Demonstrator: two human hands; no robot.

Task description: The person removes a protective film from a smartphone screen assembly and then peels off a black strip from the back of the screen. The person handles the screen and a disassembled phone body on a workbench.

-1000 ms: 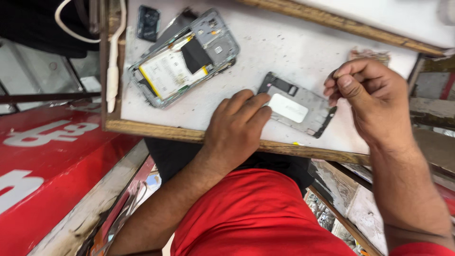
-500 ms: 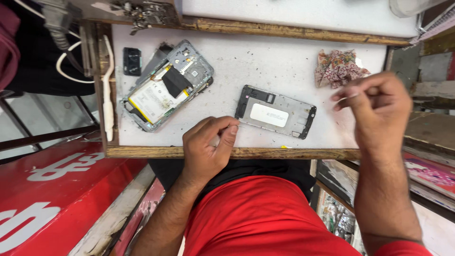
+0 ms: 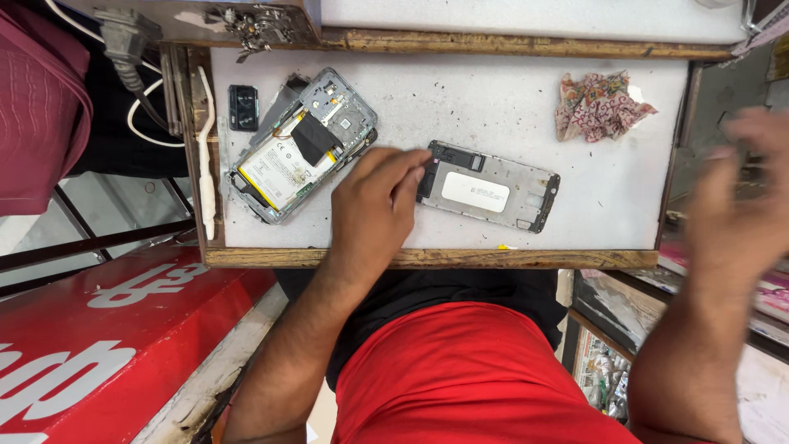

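Phone parts lie spread on a white work board [image 3: 509, 99] with a wooden rim. At the far left sits a small black module [image 3: 243, 107], then an opened phone body [image 3: 300, 156] showing its battery, tilted. The left hand [image 3: 374, 205] rests palm down mid-board, fingers loosely curled, fingertips touching the left end of a grey metal mid-frame [image 3: 489, 187]. A crumpled patterned cloth [image 3: 600, 105] lies far right. The right hand [image 3: 740, 205] is off the board's right edge, blurred; I cannot tell its grip.

crumpled patterned cloth [image 3: 600, 105], small black part [image 3: 243, 107], white cable [image 3: 148, 107], red panel [image 3: 99, 345]
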